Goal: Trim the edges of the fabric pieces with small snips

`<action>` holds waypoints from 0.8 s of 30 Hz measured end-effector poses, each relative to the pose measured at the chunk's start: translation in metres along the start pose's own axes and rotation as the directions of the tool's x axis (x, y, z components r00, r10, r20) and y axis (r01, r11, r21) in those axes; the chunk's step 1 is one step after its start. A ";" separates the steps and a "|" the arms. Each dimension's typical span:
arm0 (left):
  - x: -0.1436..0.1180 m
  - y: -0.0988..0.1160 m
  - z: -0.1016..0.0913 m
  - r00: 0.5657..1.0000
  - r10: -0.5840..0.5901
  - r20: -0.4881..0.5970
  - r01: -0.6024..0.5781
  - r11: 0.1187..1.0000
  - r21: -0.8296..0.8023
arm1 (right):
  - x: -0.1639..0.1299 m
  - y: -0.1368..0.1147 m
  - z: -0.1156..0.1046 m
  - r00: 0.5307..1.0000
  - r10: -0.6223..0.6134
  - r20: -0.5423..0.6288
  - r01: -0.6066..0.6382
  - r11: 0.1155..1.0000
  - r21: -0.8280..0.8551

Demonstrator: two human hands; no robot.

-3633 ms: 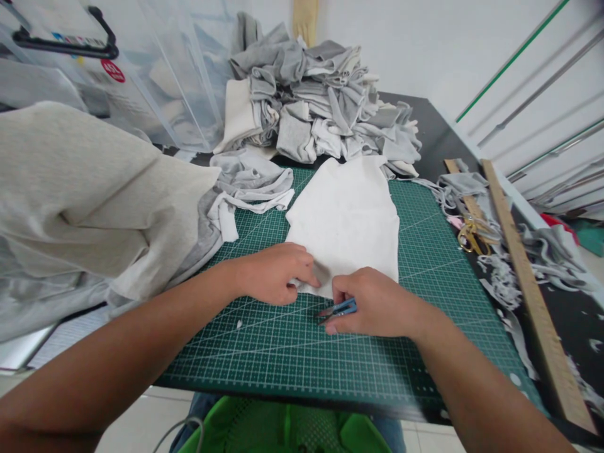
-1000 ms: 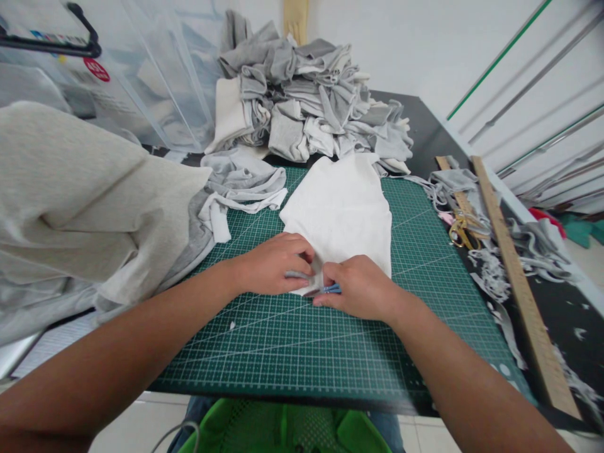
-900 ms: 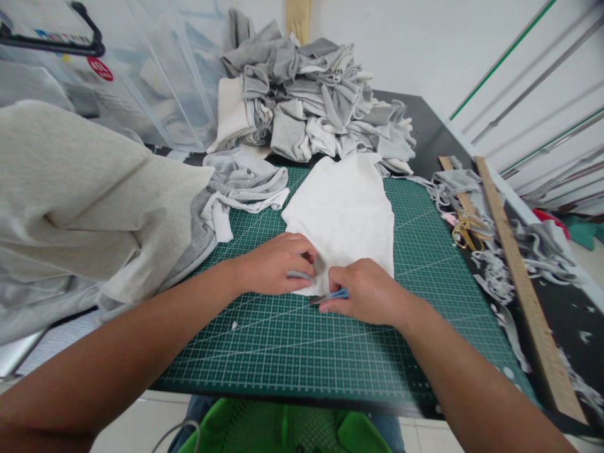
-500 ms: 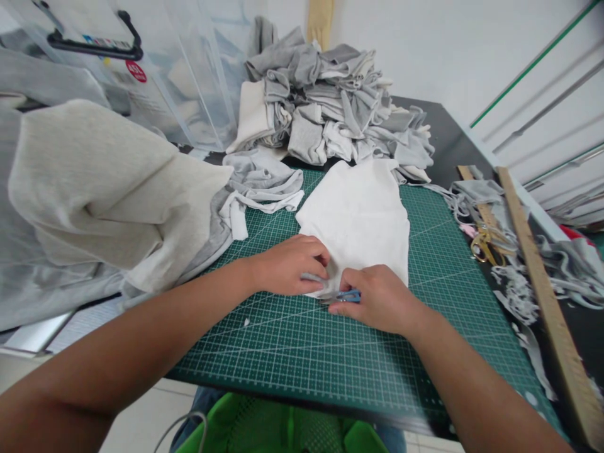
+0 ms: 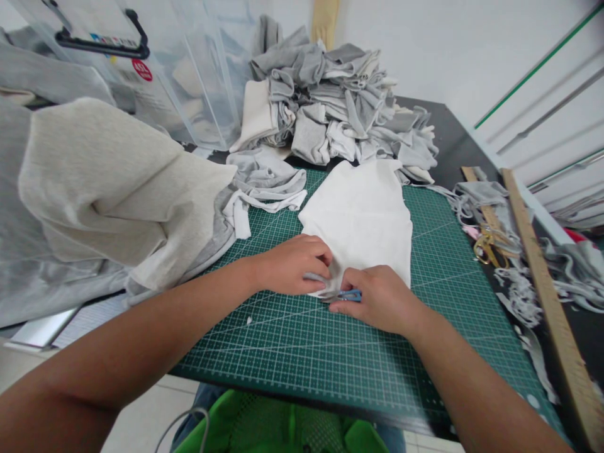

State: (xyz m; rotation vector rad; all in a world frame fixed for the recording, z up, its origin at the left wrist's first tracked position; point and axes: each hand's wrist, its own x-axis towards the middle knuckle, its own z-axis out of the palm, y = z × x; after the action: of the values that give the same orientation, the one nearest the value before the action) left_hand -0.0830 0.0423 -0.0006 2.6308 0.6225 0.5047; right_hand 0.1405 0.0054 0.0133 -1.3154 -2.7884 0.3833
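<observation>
A white piece of fabric [image 5: 361, 211] lies flat on the green cutting mat [image 5: 302, 343]. At its near left corner, the curled fingers of my left hand [image 5: 302, 267] grip the fabric, and a small grey bit shows between them. My right hand [image 5: 377, 299] is closed around small blue-handled thread snips [image 5: 349, 295]. Their blades point left, at the near edge of the fabric, close to my left fingertips. Whether the blades are apart is too small to tell.
Grey and cream fabric [image 5: 108, 182] is heaped at the left, before a clear plastic box [image 5: 165, 82]. Folded grey pieces [image 5: 311, 126] are piled at the back. A wooden ruler [image 5: 542, 270], gold-handled scissors [image 5: 486, 245] and fabric scraps [image 5: 519, 296] lie along the right side.
The whole view has shifted slightly. Both hands, the snips and the white fabric keep nearly the same positions relative to one another.
</observation>
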 end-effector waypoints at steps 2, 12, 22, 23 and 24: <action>0.000 0.000 0.000 1.000 0.002 -0.002 -0.002 1.000 0.000 | 0.000 0.000 0.000 1.000 -0.003 -0.002 0.003 1.000 -0.002; 0.001 0.000 -0.001 1.000 -0.005 0.012 0.005 1.000 -0.013 | 0.001 0.000 0.002 0.999 -0.023 -0.029 0.023 1.000 -0.014; 0.001 0.001 -0.002 1.000 0.007 0.027 -0.007 1.000 -0.001 | 0.004 -0.001 -0.004 0.999 -0.025 0.037 0.025 1.000 0.002; 0.001 0.001 -0.002 1.000 0.007 0.024 -0.007 1.000 -0.004 | 0.004 -0.001 -0.004 0.999 -0.024 0.038 0.024 1.000 0.004; 0.001 0.001 -0.002 1.000 0.010 0.021 -0.009 1.000 -0.007 | 0.004 -0.001 -0.004 0.999 -0.024 0.039 0.023 1.000 0.006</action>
State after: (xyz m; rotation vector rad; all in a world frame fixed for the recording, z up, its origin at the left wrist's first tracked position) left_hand -0.0826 0.0427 0.0014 2.6303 0.6011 0.4808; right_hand 0.1376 0.0089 0.0173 -1.2868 -2.8292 0.4198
